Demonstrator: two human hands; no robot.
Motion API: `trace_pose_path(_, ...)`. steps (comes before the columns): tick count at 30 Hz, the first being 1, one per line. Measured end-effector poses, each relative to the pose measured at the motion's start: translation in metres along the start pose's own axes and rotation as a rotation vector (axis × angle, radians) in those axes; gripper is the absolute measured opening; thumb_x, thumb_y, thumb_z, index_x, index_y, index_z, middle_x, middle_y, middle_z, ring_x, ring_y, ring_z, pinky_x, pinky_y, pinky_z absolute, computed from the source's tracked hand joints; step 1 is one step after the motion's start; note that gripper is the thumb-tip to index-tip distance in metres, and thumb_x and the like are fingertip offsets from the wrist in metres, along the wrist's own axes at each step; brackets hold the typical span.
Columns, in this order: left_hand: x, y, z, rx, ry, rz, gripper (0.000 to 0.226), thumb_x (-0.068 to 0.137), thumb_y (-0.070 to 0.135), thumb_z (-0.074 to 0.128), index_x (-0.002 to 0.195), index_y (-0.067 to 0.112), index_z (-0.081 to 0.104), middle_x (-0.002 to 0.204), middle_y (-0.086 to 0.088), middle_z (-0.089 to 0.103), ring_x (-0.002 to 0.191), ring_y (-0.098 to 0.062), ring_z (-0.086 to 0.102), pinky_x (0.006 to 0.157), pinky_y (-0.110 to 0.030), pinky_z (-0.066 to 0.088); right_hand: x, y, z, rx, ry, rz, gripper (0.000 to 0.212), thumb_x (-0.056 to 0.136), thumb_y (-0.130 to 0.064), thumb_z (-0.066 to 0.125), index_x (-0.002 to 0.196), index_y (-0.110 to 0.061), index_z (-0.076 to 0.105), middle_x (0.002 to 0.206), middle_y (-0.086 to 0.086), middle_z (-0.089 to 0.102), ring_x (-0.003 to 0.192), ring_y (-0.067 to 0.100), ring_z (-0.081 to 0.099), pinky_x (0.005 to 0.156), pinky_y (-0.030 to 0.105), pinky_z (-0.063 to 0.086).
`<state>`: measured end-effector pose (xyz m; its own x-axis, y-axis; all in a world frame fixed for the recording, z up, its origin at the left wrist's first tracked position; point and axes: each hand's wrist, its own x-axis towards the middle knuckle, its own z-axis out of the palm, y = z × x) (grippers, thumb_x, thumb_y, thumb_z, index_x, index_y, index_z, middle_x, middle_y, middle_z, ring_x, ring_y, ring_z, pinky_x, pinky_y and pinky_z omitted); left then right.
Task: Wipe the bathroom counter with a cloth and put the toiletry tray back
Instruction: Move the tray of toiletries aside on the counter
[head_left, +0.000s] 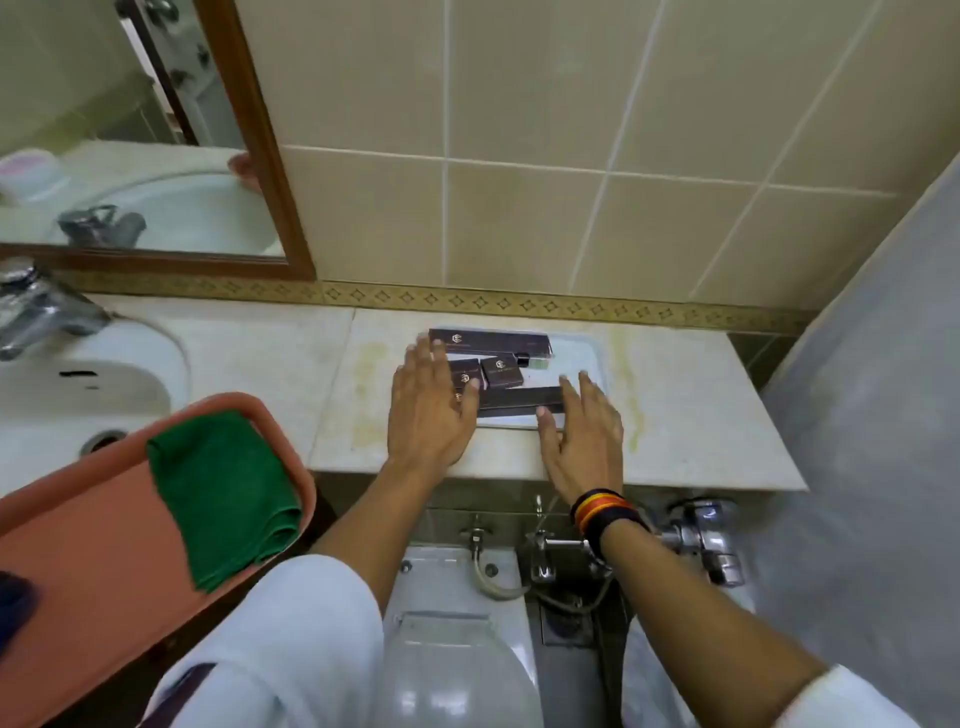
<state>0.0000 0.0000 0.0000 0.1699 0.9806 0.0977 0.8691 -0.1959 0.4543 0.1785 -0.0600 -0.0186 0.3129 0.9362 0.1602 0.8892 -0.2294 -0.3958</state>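
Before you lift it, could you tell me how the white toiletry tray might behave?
The toiletry tray looks thin and shallow, so probably light. Its dark boxes lie loose and may slide if it tilts. Both open hands, left hand and right hand, flank it, which should help keep it level.

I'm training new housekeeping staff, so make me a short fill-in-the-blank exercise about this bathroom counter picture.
1. The folded cloth lying in the salmon plastic tub is ____ in colour.
2. The dark toiletry boxes sit on a shallow ____ tray.
3. The striped wristbands are on the person's ____ wrist.

Missing words: green; white; right
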Motion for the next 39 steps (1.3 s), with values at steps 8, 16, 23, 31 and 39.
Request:
trace_pose_path(8,0.033,0.012,0.012,-0.203,0.058,-0.482,0.070,0.106,0.047,0.038,0.157,-0.001,0.031,0.153,-0.023,0.048,0.140,-0.039,0.043,0.116,-0.051,0.038,0.068,0.027,-0.018,0.083,0.008,0.391,0.033,0.098,-0.023,0.057,0.120,0.001,0.064,0.124,0.022,0.061,0.114,0.041,0.057,0.091,0.042,0.050)
trace_pose_path(16,0.052,0.012,0.017,-0.222,0.053,-0.665,0.054,0.104,0.045,0.041,0.132,0.001,0.057,0.138,-0.022,0.056,0.130,-0.040,0.049,0.109,-0.053,0.043,0.092,0.046,-0.024,0.322,-0.061,0.578,0.020,0.089,0.001,0.060,0.104,0.007,0.071,0.109,0.024,0.072,0.100,0.042,0.067,0.078,0.035,0.052)
trace_pose_path(23,0.063,0.062,0.015,-0.213,0.050,-0.517,0.056,0.102,0.045,0.040,0.134,0.001,0.053,0.140,-0.022,0.055,0.133,-0.040,0.045,0.113,-0.055,0.038,0.032,0.095,-0.055,0.696,0.003,0.784,0.021,0.083,-0.003,0.068,0.104,0.000,0.073,0.093,0.012,0.071,0.092,0.032,0.068,0.084,0.032,0.053)
trace_pose_path(31,0.107,0.202,0.064,-0.178,-0.130,0.031,0.060,0.103,0.043,0.042,0.147,0.003,0.045,0.148,-0.020,0.053,0.140,-0.039,0.039,0.116,-0.050,0.030,-0.051,0.163,-0.088,1.241,0.171,1.127,0.023,0.083,0.010,0.074,0.102,0.002,0.063,0.094,0.022,0.070,0.074,0.030,0.070,0.036,0.020,0.046)
trace_pose_path(39,0.147,0.287,0.153,-0.089,-0.382,0.244,0.063,0.105,0.044,0.040,0.157,0.008,0.036,0.160,-0.020,0.043,0.151,-0.039,0.028,0.123,-0.046,0.020,-0.051,0.200,-0.076,1.386,0.333,1.204,0.027,0.080,0.014,0.074,0.106,0.014,0.068,0.104,0.026,0.075,0.090,0.039,0.073,0.055,0.027,0.061)
